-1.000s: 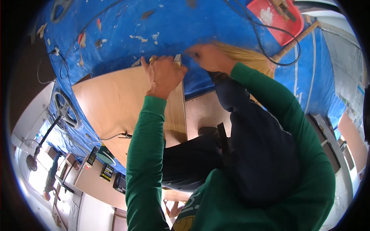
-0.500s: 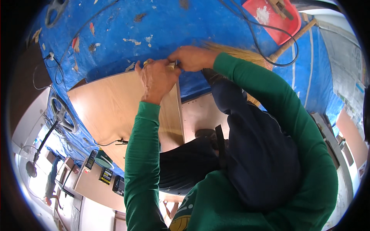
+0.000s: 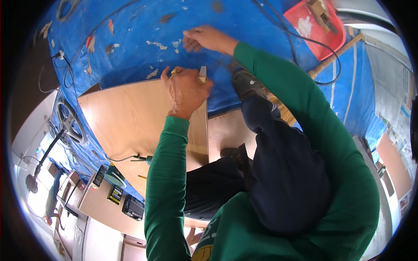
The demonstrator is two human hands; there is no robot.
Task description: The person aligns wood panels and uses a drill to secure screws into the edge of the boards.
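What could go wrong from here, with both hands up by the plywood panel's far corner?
The left hand pinches a small pale wooden strip at the corner of the tan plywood panel; it could slip loose. The right hand reaches onto the blue tarpaulin, where a black cable could snag the green sleeve.

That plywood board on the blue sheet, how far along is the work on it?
Done: the plywood board lies flat on the blue tarp. In hand: the left hand grips a small pale piece at the board's far corner, while the right hand touches the tarp beyond it. Left: a corded tool lies unused on the board's near edge.
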